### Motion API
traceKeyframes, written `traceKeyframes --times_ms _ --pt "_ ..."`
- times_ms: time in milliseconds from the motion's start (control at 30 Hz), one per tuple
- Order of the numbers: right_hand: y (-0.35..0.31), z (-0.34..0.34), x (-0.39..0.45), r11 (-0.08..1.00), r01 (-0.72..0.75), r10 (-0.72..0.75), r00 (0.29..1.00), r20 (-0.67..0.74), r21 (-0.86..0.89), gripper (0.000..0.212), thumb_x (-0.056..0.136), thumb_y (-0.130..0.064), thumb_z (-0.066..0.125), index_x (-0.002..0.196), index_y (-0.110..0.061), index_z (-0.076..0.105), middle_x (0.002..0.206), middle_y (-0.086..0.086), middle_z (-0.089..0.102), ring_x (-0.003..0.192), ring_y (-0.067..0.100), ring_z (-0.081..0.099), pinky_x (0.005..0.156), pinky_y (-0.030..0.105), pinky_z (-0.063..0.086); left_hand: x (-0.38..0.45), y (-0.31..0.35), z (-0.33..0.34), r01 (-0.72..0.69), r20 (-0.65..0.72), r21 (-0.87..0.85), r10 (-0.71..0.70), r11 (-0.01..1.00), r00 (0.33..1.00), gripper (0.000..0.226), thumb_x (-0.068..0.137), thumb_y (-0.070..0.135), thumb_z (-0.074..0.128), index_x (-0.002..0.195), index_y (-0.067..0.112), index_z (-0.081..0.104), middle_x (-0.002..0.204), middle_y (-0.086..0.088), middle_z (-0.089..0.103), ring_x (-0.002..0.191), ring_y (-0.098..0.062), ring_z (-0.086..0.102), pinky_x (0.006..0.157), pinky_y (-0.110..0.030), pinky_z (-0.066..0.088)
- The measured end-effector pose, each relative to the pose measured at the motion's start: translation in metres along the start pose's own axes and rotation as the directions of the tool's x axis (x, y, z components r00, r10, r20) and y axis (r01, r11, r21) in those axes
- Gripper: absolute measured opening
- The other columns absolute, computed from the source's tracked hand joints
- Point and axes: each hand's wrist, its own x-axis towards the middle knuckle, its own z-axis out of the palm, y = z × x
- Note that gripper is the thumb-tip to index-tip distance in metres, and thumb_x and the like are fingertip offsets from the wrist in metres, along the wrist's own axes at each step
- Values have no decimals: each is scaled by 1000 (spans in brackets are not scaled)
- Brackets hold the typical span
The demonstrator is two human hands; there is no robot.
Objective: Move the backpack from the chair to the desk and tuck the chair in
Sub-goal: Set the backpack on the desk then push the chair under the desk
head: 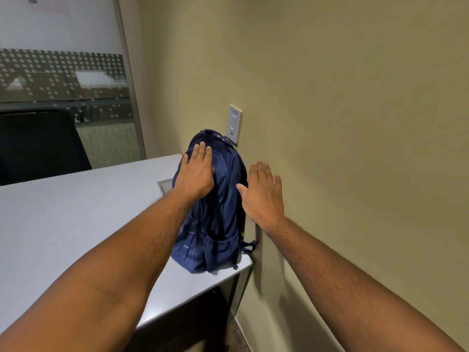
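A navy blue backpack [215,224] stands upright on the right end of the grey desk [76,219], leaning against the beige wall. My left hand [196,174] lies flat on the upper left side of the backpack, fingers spread. My right hand [264,196] hovers open just right of the backpack, its thumb close to the fabric, holding nothing. A dark chair back [38,143] shows beyond the far side of the desk; the chair named in the task is out of view.
A white wall plate [234,124] sits on the wall just above the backpack. A recessed grey panel [165,185] is set in the desk top left of the backpack. A glass partition [63,77] with a dotted band stands at the back left.
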Motion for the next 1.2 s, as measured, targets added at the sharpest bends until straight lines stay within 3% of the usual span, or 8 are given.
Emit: traceKeyframes --times_ms 333,533,933,1200 --pt "17 -29 -106 995 -19 20 1000 12 -102 75 105 -56 22 162 -9 9 171 11 2 157 25 -2 125 54 4 -101 41 -5 -81 -65 -6 80 997 995 65 109 38 29 162 10 5 171 -10 -6 157 -26 -8 126 -56 2" --pt "26 -44 -176 993 -42 46 998 33 -108 77 105 -58 17 162 -9 -1 171 8 -6 157 21 -9 126 52 -1 -180 67 -7 2 -68 25 0 1000 998 64 108 41 23 162 12 5 171 -10 -6 157 -29 -7 124 -55 2" --pt "39 -108 -394 996 -22 24 999 31 -86 63 108 -41 18 161 -9 5 171 11 0 157 24 -3 126 52 4 -395 157 -28 -37 -94 -1 36 999 995 63 108 38 24 161 8 8 171 -9 -3 157 -24 -5 126 -51 2" --pt "32 -149 -501 995 -44 48 998 45 -87 64 108 -41 18 161 -9 4 171 11 0 157 23 -3 126 52 4 -517 190 -59 -73 -56 -26 72 997 996 62 109 31 28 162 8 7 171 -10 -4 157 -24 -7 126 -50 0"
